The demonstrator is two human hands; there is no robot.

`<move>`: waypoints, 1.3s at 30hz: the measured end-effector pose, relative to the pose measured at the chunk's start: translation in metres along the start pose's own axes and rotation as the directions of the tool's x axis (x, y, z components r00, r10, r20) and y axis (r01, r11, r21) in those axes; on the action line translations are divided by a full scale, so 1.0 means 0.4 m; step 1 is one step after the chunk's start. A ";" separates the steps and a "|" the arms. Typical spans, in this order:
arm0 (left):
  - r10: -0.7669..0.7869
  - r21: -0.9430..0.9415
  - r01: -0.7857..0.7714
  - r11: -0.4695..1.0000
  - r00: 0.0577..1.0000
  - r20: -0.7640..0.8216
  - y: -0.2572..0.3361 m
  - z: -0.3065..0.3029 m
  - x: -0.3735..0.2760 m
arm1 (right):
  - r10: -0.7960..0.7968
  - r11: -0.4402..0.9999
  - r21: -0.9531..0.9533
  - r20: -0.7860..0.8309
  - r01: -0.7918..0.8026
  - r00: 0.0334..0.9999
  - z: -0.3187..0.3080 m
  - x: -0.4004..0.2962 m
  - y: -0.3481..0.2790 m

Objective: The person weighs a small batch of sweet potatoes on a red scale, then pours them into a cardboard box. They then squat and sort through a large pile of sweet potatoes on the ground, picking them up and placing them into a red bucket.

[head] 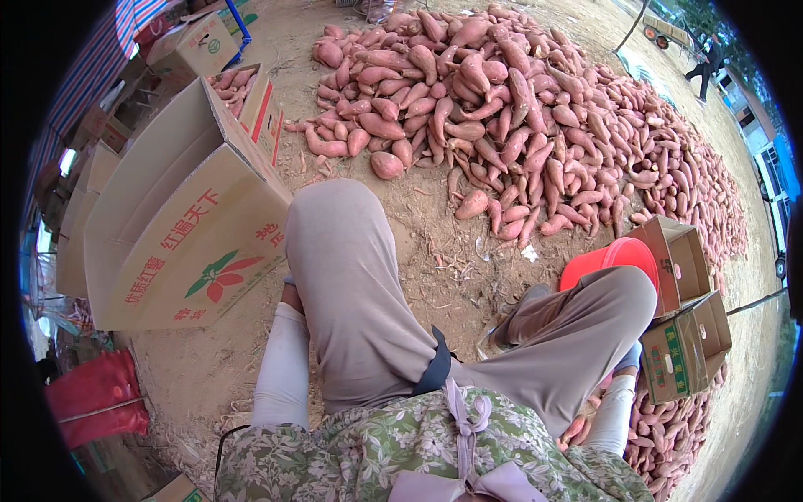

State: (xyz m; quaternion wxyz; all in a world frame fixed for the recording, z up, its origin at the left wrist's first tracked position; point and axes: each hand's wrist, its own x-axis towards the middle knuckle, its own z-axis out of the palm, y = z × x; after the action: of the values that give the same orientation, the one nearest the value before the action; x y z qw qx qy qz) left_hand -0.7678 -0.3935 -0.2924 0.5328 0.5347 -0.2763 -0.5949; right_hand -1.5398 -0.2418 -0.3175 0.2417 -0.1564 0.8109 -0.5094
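My left hand, in a blue-grey glove, is mostly hidden behind my left knee, beside a large open cardboard box with printed writing and a leaf design. My right hand, gloved too, shows only in part past my right knee, near a smaller open carton. What either hand holds cannot be seen. White sleeves cover both forearms. A large heap of sweet potatoes lies on the ground in front of me, and more sweet potatoes lie at my right side.
A red plastic tub stands beyond my right knee, against another open carton. Behind the large box is a carton filled with sweet potatoes. Red bagging lies at lower left. A person walks far off at upper right, near a cart.
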 end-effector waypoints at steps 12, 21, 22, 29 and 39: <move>-0.075 -0.020 0.091 0.996 0.914 0.399 -0.073 0.177 0.148 | -0.284 0.862 -0.159 0.635 0.482 0.718 0.359 -0.222 -0.800; -0.369 0.297 0.291 0.909 0.895 0.252 -0.126 0.186 0.357 | 0.383 0.132 -0.034 0.923 0.991 -0.019 1.191 -0.357 -0.635; -0.342 0.370 0.254 0.894 0.920 0.193 -0.121 0.171 0.407 | 0.298 0.185 0.008 0.952 0.983 -0.064 1.277 -0.364 -0.615; 0.314 0.836 -0.151 0.527 0.949 -0.026 -0.045 0.115 0.803 | -0.249 0.248 -0.050 0.962 0.967 0.113 1.813 -0.446 -0.511; 0.230 0.991 -0.035 -0.129 0.971 0.064 -0.044 0.164 0.992 | -0.226 0.273 -0.108 0.959 0.956 0.173 1.880 -0.450 -0.447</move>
State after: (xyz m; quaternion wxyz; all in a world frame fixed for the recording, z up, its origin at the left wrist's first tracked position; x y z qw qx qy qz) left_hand -0.7794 -0.7732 -0.4257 0.0299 0.7589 -0.6433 -0.0963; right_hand -0.9739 -0.7937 -0.3882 0.2361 -0.7983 0.5520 -0.0473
